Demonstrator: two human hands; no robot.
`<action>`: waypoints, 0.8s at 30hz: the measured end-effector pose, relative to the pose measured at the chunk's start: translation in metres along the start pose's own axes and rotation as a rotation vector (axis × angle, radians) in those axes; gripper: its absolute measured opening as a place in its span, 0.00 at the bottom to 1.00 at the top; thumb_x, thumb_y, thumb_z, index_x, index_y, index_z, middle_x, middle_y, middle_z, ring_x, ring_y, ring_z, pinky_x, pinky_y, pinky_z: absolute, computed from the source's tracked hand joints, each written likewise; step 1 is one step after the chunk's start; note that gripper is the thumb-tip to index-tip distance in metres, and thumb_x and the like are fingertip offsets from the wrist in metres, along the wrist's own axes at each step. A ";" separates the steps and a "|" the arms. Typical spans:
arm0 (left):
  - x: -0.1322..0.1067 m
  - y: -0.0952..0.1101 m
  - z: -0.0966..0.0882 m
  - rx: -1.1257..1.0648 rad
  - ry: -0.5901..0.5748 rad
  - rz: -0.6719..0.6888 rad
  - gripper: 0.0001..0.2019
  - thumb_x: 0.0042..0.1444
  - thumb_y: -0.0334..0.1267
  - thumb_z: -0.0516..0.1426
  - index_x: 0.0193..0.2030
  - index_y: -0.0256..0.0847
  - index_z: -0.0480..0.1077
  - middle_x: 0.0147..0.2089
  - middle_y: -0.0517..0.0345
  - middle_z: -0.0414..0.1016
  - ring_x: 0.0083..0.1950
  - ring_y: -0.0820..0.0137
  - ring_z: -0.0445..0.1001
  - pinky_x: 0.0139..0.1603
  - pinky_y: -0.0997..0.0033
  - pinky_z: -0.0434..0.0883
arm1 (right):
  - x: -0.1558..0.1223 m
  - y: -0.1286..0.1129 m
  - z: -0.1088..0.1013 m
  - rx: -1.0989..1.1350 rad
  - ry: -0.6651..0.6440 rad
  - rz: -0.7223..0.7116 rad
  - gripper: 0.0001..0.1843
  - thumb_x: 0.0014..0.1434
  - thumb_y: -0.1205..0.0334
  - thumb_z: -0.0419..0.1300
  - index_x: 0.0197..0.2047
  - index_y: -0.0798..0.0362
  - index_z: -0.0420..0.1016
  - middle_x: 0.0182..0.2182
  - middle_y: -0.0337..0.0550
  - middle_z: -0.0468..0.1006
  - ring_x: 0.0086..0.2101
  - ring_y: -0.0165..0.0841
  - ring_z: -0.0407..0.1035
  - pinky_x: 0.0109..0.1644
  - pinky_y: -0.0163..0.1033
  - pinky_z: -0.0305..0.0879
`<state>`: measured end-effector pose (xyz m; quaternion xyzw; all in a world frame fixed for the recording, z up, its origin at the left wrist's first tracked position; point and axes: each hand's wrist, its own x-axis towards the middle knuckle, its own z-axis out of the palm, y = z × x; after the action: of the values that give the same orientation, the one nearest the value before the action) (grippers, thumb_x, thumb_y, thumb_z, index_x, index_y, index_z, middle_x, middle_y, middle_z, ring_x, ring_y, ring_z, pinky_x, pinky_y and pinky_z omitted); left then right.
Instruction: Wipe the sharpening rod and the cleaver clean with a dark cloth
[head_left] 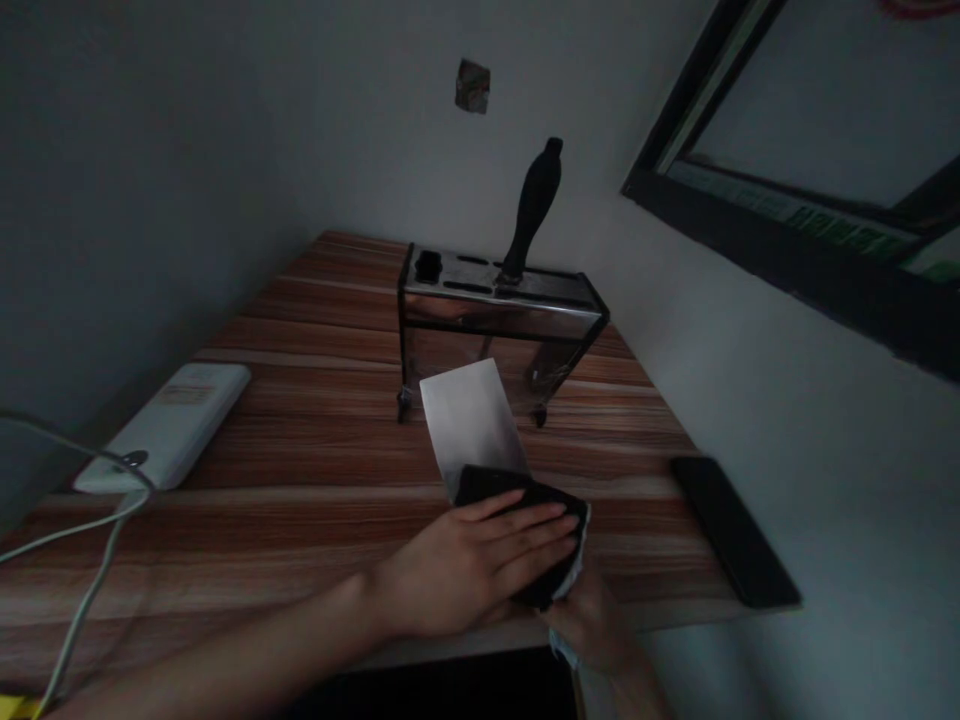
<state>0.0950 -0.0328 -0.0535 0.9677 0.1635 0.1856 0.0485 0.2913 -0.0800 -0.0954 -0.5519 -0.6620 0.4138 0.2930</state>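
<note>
A wide, shiny metal blade (474,420), cleaver-like in shape, points up and away above the wooden table. Its lower part disappears under a black, flat, cloth-like piece (487,483) with a whitish edge on the right. My left hand (480,560) lies over this black piece, fingers together and bent slightly across it; its thumb is hidden. Close by at the lower right, my right hand (596,620) is closed at the far end of the bundle. Its fingers are mostly hidden, and a bit of pale bluish material shows beneath it. No handle of the blade is visible.
Behind the blade stands a knife block (502,315) with a black-handled tool (534,205) upright in it. A white power bank (169,425) with a cable (97,590) lies left. A black phone (735,530) lies at the right table edge. Walls border the wooden table (322,440).
</note>
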 end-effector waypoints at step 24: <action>0.002 0.008 0.007 -0.027 0.051 -0.079 0.31 0.55 0.34 0.53 0.65 0.34 0.48 0.68 0.54 0.46 0.68 0.68 0.41 0.67 0.62 0.46 | 0.001 -0.001 -0.001 0.128 0.043 -0.009 0.25 0.47 0.62 0.58 0.51 0.53 0.65 0.45 0.51 0.74 0.46 0.43 0.68 0.50 0.50 0.65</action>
<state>0.1015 -0.0397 -0.0579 0.9547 0.2005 0.2104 0.0646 0.2914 -0.0792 -0.0938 -0.5377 -0.6303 0.4421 0.3439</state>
